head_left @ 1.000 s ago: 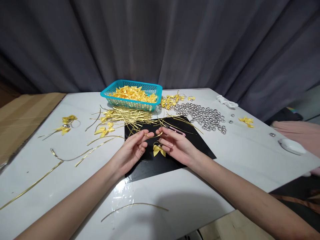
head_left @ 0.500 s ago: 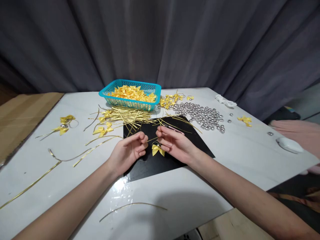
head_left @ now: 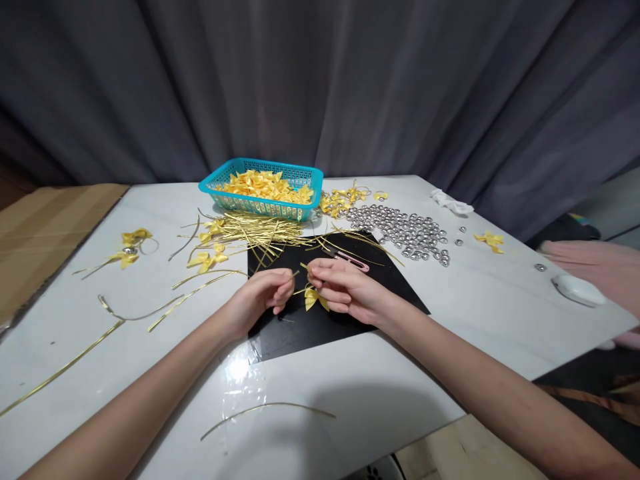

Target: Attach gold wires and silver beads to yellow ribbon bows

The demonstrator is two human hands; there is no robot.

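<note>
Above the black mat, my left hand is closed in a pinch, with a short gold wire tie end poking out between thumb and forefinger. My right hand also pinches a gold tie tip, facing the left one across a small gap. Whether both tips belong to one strand is hidden. A yellow ribbon bow lies on the mat beneath the right fingers, partly covered by them. Behind that hand rests a pink-handled tool.
A turquoise basket of yellow bows stands at the back, with gold ties piled before it. Silver beads spread at right, near a white computer mouse. Finished-looking bow pieces lie left. Cardboard borders the left side.
Both hands' fingers have closed from a looser curl into pinches. The right hand has shifted slightly left, covering more of the bow and exposing more of the pink-handled tool.
</note>
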